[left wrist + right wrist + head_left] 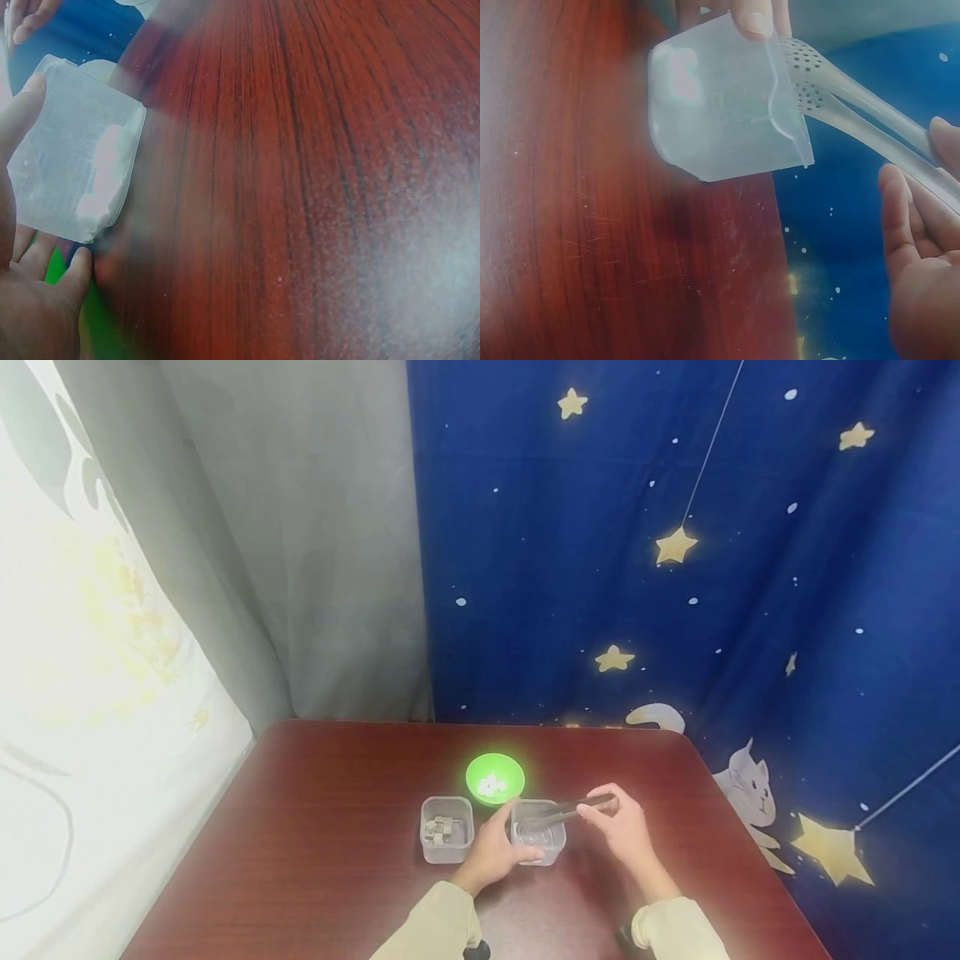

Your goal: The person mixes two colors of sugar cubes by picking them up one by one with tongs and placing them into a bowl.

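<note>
My left hand (491, 853) grips a clear plastic container (550, 855) by its sides, thumb at the near wall. My right hand (628, 832) pinches a pair of metal tongs (573, 811) by the handles. The tongs slant down to the left, their heads inside the container's mouth. Small holes dot the heads of the tongs (806, 67) in the right wrist view, just at the container's rim (810, 154). Thumb and fingers lie on opposite sides of the container (67, 150) in the left wrist view. What lies at its bottom is blurred.
Left of my left hand stands a second clear container (447, 855) with several pale cubes (442, 828). Behind the containers sits a green bowl (497, 763) holding white pieces (491, 786). All stand on a reddish-brown wooden table (330, 827), with curtains (540, 568) beyond its far edge.
</note>
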{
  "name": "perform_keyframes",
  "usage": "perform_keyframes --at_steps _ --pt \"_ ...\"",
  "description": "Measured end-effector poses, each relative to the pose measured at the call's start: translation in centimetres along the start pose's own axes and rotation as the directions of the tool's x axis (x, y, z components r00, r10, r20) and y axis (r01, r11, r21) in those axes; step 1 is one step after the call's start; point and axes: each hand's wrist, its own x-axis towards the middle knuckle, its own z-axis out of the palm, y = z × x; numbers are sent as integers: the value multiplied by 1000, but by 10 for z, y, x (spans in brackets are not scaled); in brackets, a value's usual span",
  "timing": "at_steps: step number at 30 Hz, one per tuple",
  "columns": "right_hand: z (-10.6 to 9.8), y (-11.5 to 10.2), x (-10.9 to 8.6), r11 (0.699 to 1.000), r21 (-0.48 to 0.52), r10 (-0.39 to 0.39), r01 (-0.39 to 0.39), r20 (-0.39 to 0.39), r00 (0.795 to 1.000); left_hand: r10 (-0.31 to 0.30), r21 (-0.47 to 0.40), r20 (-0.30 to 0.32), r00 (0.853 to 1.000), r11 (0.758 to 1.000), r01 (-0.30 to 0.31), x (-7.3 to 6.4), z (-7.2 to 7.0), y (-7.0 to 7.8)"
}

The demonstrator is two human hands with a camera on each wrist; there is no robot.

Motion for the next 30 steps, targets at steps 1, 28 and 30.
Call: perform_keyframes --at_steps 1,28,30 --pt "1 1 -1 1000 -2 -1 1 11 1000 4 3 0 1000 1000 -4 0 0 0" --pt "12 6 -3 1000 -13 12 -11 117 993 34 -14 3 999 999 -34 1 0 -2" --pt "12 7 -3 1000 -11 11 -9 115 993 36 -16 2 999 999 -36 1 0 -2"
